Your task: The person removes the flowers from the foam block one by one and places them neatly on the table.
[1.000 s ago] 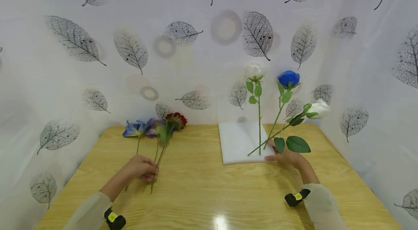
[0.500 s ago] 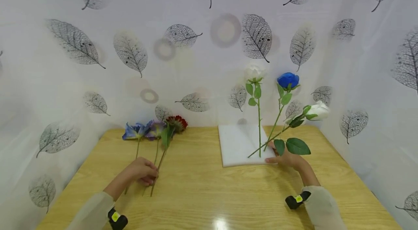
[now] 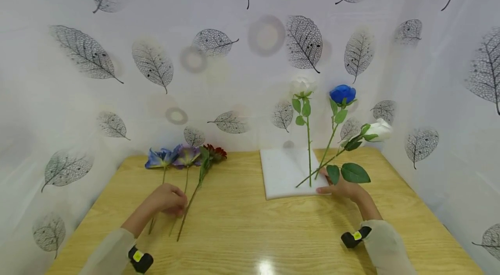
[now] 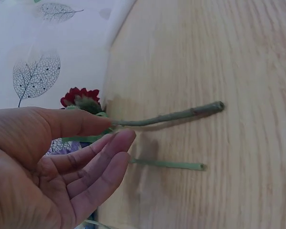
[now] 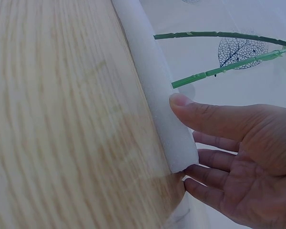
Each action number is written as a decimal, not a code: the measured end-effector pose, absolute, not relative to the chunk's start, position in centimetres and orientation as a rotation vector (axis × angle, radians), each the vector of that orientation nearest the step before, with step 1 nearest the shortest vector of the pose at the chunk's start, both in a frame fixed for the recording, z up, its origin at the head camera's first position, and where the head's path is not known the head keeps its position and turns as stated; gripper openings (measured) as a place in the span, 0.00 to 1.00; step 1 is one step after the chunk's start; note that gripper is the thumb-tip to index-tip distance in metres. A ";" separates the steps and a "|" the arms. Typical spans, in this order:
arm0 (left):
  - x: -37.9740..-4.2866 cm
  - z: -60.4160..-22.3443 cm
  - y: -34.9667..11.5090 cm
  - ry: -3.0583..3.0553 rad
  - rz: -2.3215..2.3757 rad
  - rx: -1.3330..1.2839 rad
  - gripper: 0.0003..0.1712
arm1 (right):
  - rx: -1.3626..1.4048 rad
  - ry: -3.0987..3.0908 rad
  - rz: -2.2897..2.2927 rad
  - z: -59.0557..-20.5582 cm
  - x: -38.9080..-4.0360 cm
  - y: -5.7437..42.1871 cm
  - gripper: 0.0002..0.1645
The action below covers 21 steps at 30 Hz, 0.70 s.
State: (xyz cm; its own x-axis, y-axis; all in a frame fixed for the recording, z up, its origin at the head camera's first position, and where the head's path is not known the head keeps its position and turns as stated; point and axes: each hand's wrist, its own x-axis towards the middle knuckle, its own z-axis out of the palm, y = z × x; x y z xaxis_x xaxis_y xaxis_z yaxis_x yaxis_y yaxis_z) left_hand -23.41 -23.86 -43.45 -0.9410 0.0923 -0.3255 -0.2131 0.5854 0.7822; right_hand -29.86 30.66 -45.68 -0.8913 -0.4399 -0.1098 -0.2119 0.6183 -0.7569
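Note:
In the head view my left hand (image 3: 169,199) hovers over the stems of three artificial flowers lying on the table: a blue flower (image 3: 159,158), a purple flower (image 3: 187,156) and a dark red flower (image 3: 215,153). Its fingers are loosely bent, with the thumb tip beside the red flower's stem (image 4: 181,114) in the left wrist view. My right hand (image 3: 343,189) grips the near right corner of a white foam board (image 3: 287,175), thumb on top and fingers at the side. Standing in the board are a white rose (image 3: 303,87), a blue rose (image 3: 342,94) and a tilted white rose (image 3: 378,130).
A light wooden table (image 3: 234,223) lies under everything. Behind it hangs a pale curtain (image 3: 234,93) with printed leaf shapes. Large green leaves (image 3: 355,173) of the tilted rose overhang my right hand.
The red flower has shifted right and slightly nearer, its stem turning and its lower end sliding toward me. My left hand has come off that stem. My right hand stays on the foam board.

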 end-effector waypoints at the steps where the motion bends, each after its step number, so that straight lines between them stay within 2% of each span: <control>1: -23.5 -43.4 -23.8 2.497 1.291 -0.089 0.12 | -0.526 2.562 -1.142 -45.6 -29.9 30.7 0.56; 9: -24.2 -41.9 -22.4 2.561 1.281 -0.036 0.18 | -0.496 2.579 -1.127 -45.7 -29.9 30.5 0.54; 16: -25.3 -40.9 -20.3 2.582 1.360 -0.014 0.18 | -0.478 2.569 -1.122 -45.6 -29.8 30.5 0.55; 21: -25.8 -41.0 -18.2 2.565 1.452 0.096 0.18 | -0.470 2.562 -1.121 -45.5 -29.8 30.5 0.55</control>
